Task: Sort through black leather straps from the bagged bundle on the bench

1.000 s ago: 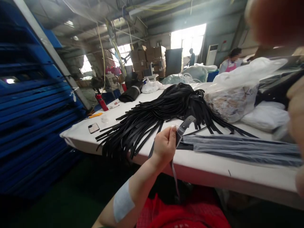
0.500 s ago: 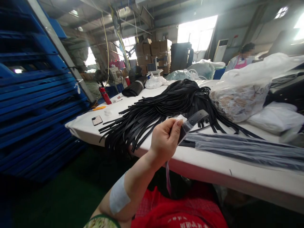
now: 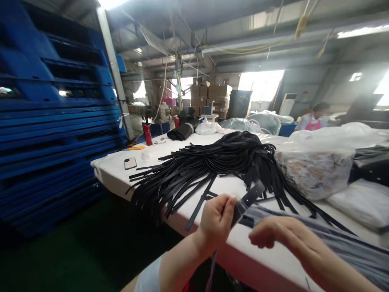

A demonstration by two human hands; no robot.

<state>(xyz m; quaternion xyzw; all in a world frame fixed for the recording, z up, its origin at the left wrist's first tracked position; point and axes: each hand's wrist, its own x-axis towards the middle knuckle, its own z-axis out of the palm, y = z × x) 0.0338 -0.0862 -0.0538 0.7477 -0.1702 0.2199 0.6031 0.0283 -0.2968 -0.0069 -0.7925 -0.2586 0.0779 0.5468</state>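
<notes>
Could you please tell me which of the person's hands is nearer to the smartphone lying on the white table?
Left. The left hand, gripping a black strap, is nearer the smartphone; the right hand hovers farther right.

Two hands (image 3: 243,227), one phone (image 3: 130,163), one extinguisher (image 3: 147,134) (straps uncountable).

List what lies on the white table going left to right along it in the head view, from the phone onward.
Phone → heap of black straps → strap in the left hand → right hand → clear bag of scraps → white bag.
</notes>
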